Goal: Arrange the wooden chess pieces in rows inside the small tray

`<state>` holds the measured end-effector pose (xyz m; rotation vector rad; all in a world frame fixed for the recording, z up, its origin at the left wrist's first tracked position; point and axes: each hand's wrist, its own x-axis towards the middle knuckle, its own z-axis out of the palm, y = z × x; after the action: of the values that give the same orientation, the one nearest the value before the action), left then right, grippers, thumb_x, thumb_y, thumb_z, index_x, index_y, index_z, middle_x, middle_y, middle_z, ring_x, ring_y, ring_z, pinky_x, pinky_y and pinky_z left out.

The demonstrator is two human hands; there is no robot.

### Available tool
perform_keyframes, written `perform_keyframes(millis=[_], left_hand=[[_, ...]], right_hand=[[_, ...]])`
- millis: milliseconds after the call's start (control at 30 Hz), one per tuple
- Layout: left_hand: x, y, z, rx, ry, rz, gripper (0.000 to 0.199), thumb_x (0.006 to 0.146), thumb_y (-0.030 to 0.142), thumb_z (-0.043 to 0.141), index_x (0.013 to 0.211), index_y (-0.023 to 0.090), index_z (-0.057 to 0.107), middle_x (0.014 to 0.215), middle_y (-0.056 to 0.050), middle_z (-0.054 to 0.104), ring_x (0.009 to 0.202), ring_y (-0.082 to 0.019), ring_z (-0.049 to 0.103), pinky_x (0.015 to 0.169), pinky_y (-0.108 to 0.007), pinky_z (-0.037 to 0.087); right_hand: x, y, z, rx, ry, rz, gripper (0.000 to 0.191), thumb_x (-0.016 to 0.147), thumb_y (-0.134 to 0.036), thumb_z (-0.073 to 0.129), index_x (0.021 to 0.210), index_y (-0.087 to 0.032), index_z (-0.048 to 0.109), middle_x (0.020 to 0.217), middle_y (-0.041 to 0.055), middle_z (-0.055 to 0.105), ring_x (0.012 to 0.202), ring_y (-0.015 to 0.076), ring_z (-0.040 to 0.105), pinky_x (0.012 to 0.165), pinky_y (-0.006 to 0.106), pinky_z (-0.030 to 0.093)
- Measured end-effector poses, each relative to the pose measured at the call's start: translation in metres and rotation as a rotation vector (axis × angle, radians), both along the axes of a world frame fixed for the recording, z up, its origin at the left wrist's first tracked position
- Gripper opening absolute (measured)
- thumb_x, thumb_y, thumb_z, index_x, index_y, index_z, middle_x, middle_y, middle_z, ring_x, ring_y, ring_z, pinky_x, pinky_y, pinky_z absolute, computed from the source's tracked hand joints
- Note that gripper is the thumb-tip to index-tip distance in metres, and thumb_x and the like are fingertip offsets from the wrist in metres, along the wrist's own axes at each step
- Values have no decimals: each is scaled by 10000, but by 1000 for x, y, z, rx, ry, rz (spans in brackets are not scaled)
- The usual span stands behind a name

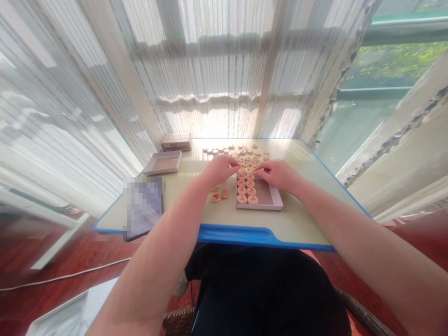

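A shallow box (pixel 278 200) lies on the table, with two columns of round wooden pieces with red characters (pixel 251 191) along its left side; the rest of its visible floor is bare. My left hand (pixel 224 169) is at the box's far left corner, its fingertips together at a piece there. My right hand (pixel 278 173) is at the far edge of the box, thumb and forefinger close together by another piece. Whether either hand grips a piece is too small to tell. More loose pieces (pixel 216 197) lie left of the box, and several others (pixel 227 150) are spread beyond the hands.
An open box lid (pixel 163 162) and a closed box (pixel 176 141) sit at the table's back left. A tablet-like object (pixel 145 205), partly blurred, lies at the left edge. A blue rim (pixel 238 234) borders the table (pixel 308 219).
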<state>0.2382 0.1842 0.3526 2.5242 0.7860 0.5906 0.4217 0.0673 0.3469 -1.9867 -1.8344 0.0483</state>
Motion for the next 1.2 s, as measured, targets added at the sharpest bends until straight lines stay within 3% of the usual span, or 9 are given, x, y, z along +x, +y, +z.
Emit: perform_keyframes(millis=[200,300,400,533,633,767,967,1200], left_hand=[[-2,8,-5,147,-18,137,286,810,283,488,972,186,703,1018,-56,676,959,-211,585,884,-321,444],[-3,14,-11,193,40,187,356,853,329,456,1129,191,633,1225,-72,597,1190,-233,473,1031,-355,345],[-2,20,-20,119,119,202,493,898,434,366,1271,151,520,1389,-117,457,1334,-253,312,1096,-402,240],[1,21,-23,-67,60,148,531,920,448,288,1297,127,480,1375,-152,464,1283,-250,398,1061,-390,293],[3,18,-19,-127,-66,143,470,933,409,261,1223,168,542,1282,-129,551,1178,-235,502,978,-359,389],[3,14,-15,-164,-133,181,388,913,401,328,1044,200,633,1087,-110,647,1000,-235,589,842,-346,463],[2,14,-17,-170,-32,146,383,847,460,430,1043,205,639,1020,-52,675,915,-200,607,763,-289,485],[1,16,-24,-149,-15,105,312,807,385,502,1011,210,661,907,-42,685,808,-184,620,707,-271,491]], right_hand=[[13,6,-5,68,-43,-24,301,836,-317,472,928,-191,729,934,76,671,910,213,575,827,318,426],[25,10,-10,83,-99,-212,364,858,-402,455,1078,-234,690,1220,108,572,1143,301,474,970,438,360],[39,14,-17,-39,-62,-401,528,890,-523,349,1308,-254,526,1439,131,385,1315,364,307,1028,531,284],[48,18,-25,-218,-11,-349,635,914,-529,256,1403,-148,395,1466,173,343,1371,311,255,1094,461,220],[44,17,-24,-206,-23,-254,582,924,-470,284,1388,-144,417,1442,135,401,1373,250,271,1117,378,201],[38,15,-17,-136,-14,-197,467,918,-362,346,1291,-159,541,1352,105,520,1300,220,404,1082,325,280],[40,17,-13,-30,23,-242,414,832,-165,410,1181,-175,632,1207,84,638,1118,214,573,956,317,420],[42,14,-11,-38,66,-343,396,794,-258,482,1125,-144,667,1110,102,684,1046,246,614,901,315,454]])
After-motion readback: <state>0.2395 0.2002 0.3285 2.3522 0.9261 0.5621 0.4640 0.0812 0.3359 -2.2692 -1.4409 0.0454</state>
